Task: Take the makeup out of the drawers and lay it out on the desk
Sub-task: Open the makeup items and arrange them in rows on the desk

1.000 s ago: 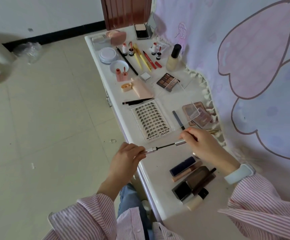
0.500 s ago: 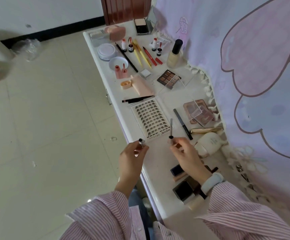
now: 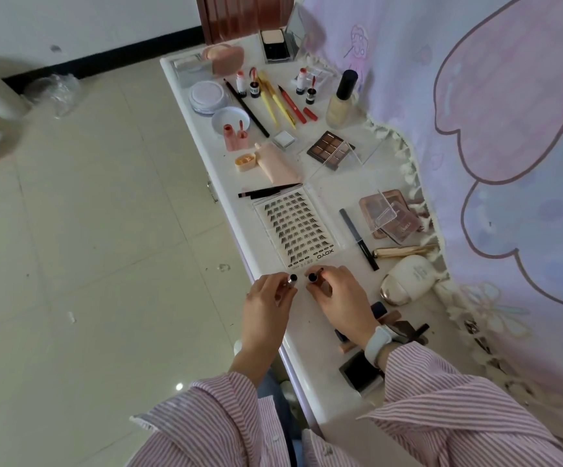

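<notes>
Counter (image 3: 266,335): long white top running away from the wearer along a curtained wall, drawers below its left edge, makeup already spread over most of it.

False-lash tray (image 3: 295,227): clear flat case of lash clusters at mid-counter, marked XOYO, its near end just beyond both hands.

Pump bottle (image 3: 408,279): cream and gold, lying on its side to the right of the hands, near the curtain fringe.

Blush palette (image 3: 391,214): pink, clear lid raised, beyond the pump bottle.

Eyeshadow palette (image 3: 330,150): brown pans, clear lid open, further up the counter.

Foundation bottle (image 3: 340,102): pale glass, black cap, upright at the far right.

Left hand (image 3: 268,305): fingertips pinched round a short silver tube (image 3: 292,278), its open dark end facing up.

Right hand (image 3: 337,298): fingertips closed on the matching wand piece (image 3: 313,277), a dark round end showing; the brush itself cannot be seen.

Step in hand, as judged: one slim item, likely mascara or liner, is held in two parts just above the counter's near edge, the parts close but not touching. Most of the layout looks done.

Next move, as judged: either set the two parts down side by side in the bare patch below the lash tray, or align wand with tube mouth and close it; both call for a small, steady, two-handed placement clear of the tray.
</notes>
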`<act>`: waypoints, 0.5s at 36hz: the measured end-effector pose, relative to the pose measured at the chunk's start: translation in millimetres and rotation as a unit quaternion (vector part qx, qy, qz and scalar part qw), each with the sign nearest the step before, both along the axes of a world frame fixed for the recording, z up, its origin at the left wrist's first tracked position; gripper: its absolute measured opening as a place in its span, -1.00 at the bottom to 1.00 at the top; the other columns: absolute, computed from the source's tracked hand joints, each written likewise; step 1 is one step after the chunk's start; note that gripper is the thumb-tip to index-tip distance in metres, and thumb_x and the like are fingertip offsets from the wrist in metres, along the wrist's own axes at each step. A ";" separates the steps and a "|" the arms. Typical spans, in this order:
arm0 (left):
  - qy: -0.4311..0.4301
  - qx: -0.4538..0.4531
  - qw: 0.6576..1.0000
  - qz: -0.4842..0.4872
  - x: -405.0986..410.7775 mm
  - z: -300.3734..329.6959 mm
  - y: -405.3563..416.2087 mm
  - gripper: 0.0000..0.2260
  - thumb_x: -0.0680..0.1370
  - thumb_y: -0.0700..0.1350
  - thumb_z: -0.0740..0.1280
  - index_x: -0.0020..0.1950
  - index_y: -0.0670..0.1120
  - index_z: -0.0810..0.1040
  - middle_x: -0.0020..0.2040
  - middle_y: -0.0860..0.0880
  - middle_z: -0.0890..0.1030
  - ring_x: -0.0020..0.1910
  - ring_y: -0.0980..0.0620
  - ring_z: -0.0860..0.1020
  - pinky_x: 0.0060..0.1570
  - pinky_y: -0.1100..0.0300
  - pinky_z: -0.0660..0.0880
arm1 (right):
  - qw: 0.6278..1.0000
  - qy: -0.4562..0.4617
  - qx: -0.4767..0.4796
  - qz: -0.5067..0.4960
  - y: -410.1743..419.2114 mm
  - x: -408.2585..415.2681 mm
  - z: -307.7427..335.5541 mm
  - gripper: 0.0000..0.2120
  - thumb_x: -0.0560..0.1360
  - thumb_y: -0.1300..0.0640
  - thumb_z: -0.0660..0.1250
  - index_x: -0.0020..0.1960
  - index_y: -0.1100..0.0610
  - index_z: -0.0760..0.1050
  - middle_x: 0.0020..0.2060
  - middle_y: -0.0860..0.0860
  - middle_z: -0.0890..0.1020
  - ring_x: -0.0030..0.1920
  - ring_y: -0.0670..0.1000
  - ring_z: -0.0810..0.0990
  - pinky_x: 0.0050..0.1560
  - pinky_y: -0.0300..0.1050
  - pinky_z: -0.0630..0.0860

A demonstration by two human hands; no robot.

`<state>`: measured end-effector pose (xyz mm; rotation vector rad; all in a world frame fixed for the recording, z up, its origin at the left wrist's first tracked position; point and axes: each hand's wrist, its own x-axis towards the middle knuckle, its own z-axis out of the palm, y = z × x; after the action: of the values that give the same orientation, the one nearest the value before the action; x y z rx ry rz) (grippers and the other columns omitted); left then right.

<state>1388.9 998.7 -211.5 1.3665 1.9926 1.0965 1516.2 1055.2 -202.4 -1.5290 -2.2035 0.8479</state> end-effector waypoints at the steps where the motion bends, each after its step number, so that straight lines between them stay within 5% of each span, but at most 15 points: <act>1: 0.006 0.000 1.000 -0.002 -0.1 -0.7 -0.1 -0.82 0.41 -0.29 0.46 -0.01 -0.21 0.61 -0.17 -0.04 0.59 -0.23 -0.01 0.55 -0.18 0.20 0.50 | 1.000 -0.001 0.000 0.001 0.0 0.1 0.3 -0.77 0.46 0.17 0.37 0.11 0.16 0.55 -0.08 0.03 0.63 -0.09 -0.05 0.44 -0.13 -0.21 0.40; 9: 0.020 0.000 1.000 -0.007 -0.3 -2.8 -3.4 -0.76 0.40 -0.30 0.46 0.05 -0.20 0.60 -0.10 0.01 0.55 -0.15 -0.11 0.58 -0.12 0.03 0.57 | 0.999 -0.010 0.041 0.023 -4.0 9.2 4.3 -0.69 0.39 0.31 0.41 0.12 0.24 0.50 -0.18 0.07 0.57 -0.12 0.04 0.47 -0.10 -0.11 0.46; 13: 0.024 -0.004 1.000 0.006 2.2 -3.1 -9.1 -0.64 0.42 -0.24 0.45 0.20 -0.18 0.53 0.06 0.00 0.51 -0.01 -0.08 0.54 0.01 0.06 0.54 | 0.988 -0.089 0.125 -0.021 -2.1 28.8 9.2 -0.81 0.34 0.32 0.42 -0.07 0.22 0.52 -0.26 0.08 0.56 -0.21 0.12 0.52 -0.22 0.02 0.51; 18: 0.132 -0.051 0.990 0.027 6.2 -9.1 -16.0 -0.47 0.33 -0.13 0.54 0.25 -0.20 0.48 0.19 -0.17 0.53 0.19 -0.06 0.37 0.12 -0.03 0.38 | 0.956 -0.222 0.138 -0.132 20.8 48.5 16.6 -0.86 0.41 0.20 0.39 -0.05 0.21 0.56 -0.13 0.15 0.56 -0.07 0.19 0.49 -0.11 0.08 0.42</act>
<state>1395.1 982.8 -220.5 1.4729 2.2514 0.8585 1564.7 1076.0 -185.8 -1.9484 -2.2051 0.1094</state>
